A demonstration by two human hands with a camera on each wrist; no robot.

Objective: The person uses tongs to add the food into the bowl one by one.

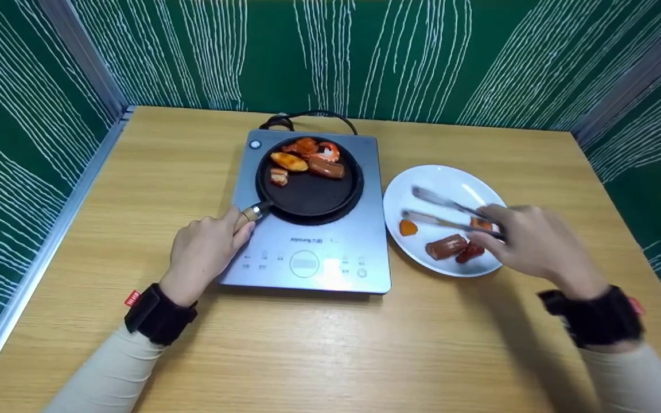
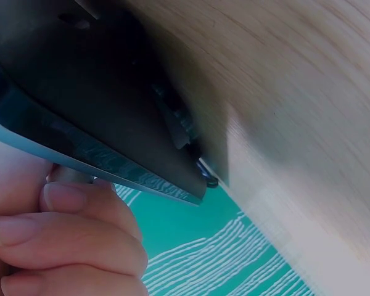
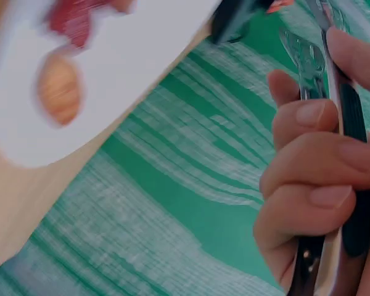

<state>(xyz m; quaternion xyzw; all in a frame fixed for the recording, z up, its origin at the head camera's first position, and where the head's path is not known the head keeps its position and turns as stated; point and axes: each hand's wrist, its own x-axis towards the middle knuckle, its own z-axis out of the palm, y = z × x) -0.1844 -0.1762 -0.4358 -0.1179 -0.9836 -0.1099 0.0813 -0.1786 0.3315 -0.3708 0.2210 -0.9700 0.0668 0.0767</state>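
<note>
My left hand [image 1: 207, 246] grips the wooden handle [image 1: 243, 220] of a black frying pan [image 1: 313, 195] that sits on a silver induction cooktop [image 1: 307, 229]. In the pan lie a sausage piece [image 1: 326, 167], a shrimp [image 1: 330, 152], a yellow oval piece [image 1: 289, 162], a small layered meat cube [image 1: 279, 176] and a reddish piece [image 1: 306, 146]. My right hand [image 1: 531, 241] holds metal tongs [image 1: 445, 201] with black grips, their tips apart over a white plate [image 1: 422, 178]. On the plate are a sausage [image 1: 446, 246], an orange piece [image 1: 408, 228] and a dark red piece [image 1: 470, 252]. Nothing shows between the tong tips.
Behind the cooktop a black power cord [image 1: 322, 112] loops across the wooden table [image 1: 152, 189]. Green panels with white streaks [image 1: 273, 57] stand along the back and both sides. The plate is right beside the cooktop's right edge.
</note>
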